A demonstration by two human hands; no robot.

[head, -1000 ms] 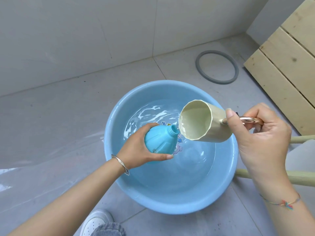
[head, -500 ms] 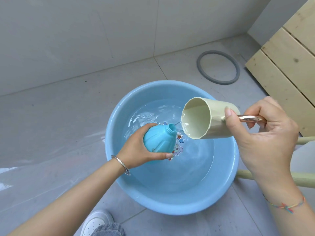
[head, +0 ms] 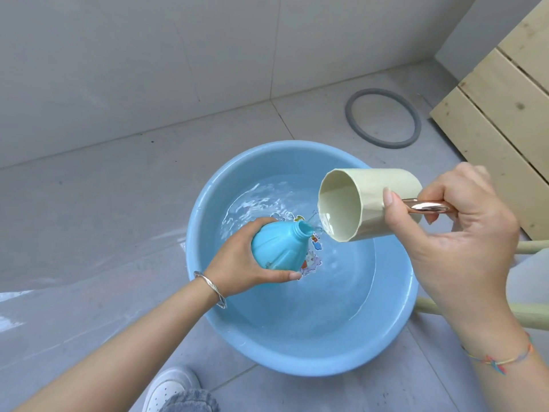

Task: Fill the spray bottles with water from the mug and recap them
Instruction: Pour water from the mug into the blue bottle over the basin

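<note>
A round blue spray bottle [head: 277, 248] without its cap is held tilted over the blue basin [head: 395, 331], its open neck pointing up and right. My left hand [head: 237, 267] grips the bottle's body from the left. A pale green mug [head: 365, 203] with a shiny copper handle lies tipped on its side just right of the neck, mouth facing left. My right hand [head: 463, 230] grips that handle, thumb on the mug's wall. A thin trickle of water runs from the mug's lower lip toward the bottle neck. No cap is in view.
The basin holds water and sits on grey floor tiles. A grey rubber ring [head: 383, 118] lies on the floor behind it. Pale wooden boards [head: 505, 114] stand at the right. A pale green frame [head: 531, 313] sits right of the basin. My white shoe [head: 170, 388] is at the bottom.
The mug lifted a little away from the bottle neck half a second ago and has now come back down beside it, with water trickling again. The bottle barely moved.
</note>
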